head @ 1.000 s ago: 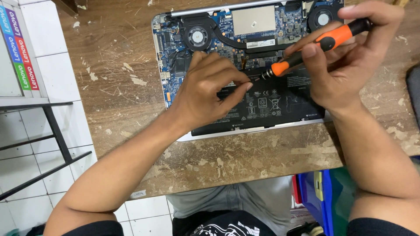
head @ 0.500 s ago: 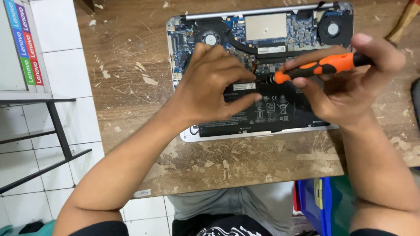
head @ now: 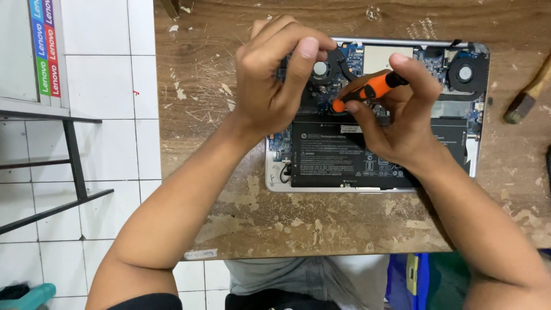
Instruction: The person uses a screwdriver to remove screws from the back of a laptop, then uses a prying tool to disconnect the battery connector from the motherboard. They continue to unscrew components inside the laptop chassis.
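An opened laptop point(head: 476, 161) lies upside down on a worn wooden table point(head: 321, 229), its black battery point(head: 344, 158), blue board and two fans exposed. My right hand point(head: 396, 123) grips an orange and black screwdriver point(head: 370, 90), angled down to the left over the board near the left fan point(head: 320, 70). My left hand point(head: 275, 80) hovers over the laptop's upper left part with fingers curled; its fingertips are close to the screwdriver's tip. Whether it holds anything is hidden.
A wooden-handled brush point(head: 528, 95) lies at the table's right edge. White tiled floor point(head: 109, 143) and a black metal frame point(head: 69, 155) are on the left. A blue crate point(head: 402, 281) sits under the table by my knees.
The view has shifted so the laptop sits further right. Both hands moved up from the battery to the board by the left fan; the screwdriver now tilts more steeply.
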